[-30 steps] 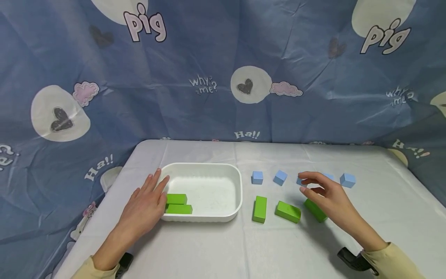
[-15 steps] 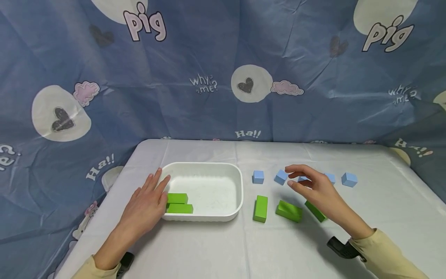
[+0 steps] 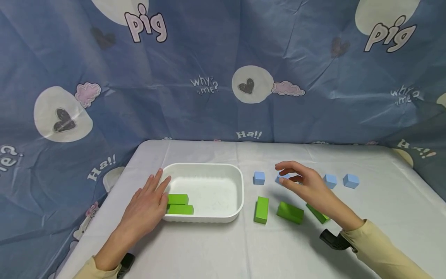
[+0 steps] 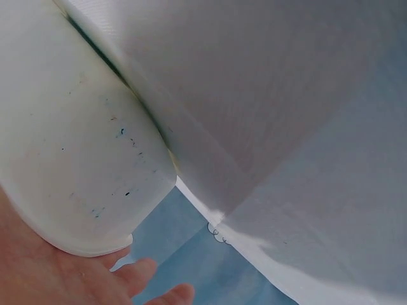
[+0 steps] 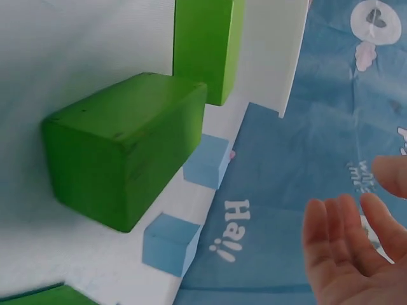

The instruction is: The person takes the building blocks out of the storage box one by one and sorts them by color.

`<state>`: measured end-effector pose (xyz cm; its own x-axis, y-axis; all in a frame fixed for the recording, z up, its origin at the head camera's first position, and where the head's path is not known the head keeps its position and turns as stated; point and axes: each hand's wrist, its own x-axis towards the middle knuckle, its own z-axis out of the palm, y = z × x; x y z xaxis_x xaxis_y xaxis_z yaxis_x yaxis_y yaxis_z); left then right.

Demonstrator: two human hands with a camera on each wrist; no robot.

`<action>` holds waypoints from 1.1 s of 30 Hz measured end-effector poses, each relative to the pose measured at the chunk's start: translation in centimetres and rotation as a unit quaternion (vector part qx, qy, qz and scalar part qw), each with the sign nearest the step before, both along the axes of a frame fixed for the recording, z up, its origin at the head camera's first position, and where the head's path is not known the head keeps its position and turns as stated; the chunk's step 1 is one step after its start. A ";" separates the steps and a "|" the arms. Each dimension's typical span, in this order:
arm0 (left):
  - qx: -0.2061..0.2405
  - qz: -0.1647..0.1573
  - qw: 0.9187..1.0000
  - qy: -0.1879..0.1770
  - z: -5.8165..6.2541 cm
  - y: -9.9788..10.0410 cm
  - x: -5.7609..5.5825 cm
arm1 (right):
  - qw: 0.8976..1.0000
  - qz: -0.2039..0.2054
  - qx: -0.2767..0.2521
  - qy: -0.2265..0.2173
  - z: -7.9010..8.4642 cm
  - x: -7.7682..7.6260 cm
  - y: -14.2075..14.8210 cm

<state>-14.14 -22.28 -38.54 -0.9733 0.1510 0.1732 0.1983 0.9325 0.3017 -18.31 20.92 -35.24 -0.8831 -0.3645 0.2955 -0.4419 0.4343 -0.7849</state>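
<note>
My left hand [image 3: 145,201] lies with straight fingers over the left end of a white plastic tray [image 3: 212,190]. Two green rectangular blocks [image 3: 181,209] lie in the tray beside that hand. In the left wrist view the palm [image 4: 57,273] is against the tray's outside [image 4: 82,159]. My right hand [image 3: 308,186] hovers above the row of blue cubes, thumb and fingers bent loosely apart, nothing between them. Its fingertips overlap the second blue cube [image 3: 279,179]; the third is almost hidden behind the hand. The right wrist view shows the empty palm [image 5: 353,273].
A blue cube [image 3: 259,178] sits right of the tray; two more cubes [image 3: 330,181] are right of the hand. Nearer me lie three green blocks [image 3: 290,212], the rightmost partly under the right forearm. A printed blue curtain [image 3: 209,108] hangs behind the white-covered table [image 3: 209,252].
My right hand has moved left along the row of blue cubes, from over the third cube to the second. The left hand, tray and blocks have stayed put.
</note>
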 end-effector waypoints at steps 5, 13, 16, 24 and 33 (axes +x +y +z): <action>0.000 -0.001 1.000 -0.002 0.1 0.0 0.0 | 1.000 0.014 -0.002 0.001 0.4 -0.7 -1.0; -0.005 0.002 1.000 0.000 0.0 0.0 -0.1 | 0.999 0.031 -0.011 0.028 1.8 -0.6 -2.8; -0.004 0.001 1.000 -0.001 0.1 0.0 -0.1 | 0.999 0.029 -0.012 0.025 1.6 -1.1 -2.9; -0.003 0.002 1.000 -0.001 0.0 0.0 0.0 | 0.997 0.062 -0.018 0.036 1.1 -2.4 -3.6; -0.002 0.003 1.000 0.002 0.0 0.0 0.0 | 0.996 0.088 0.001 0.023 1.9 -3.2 -4.7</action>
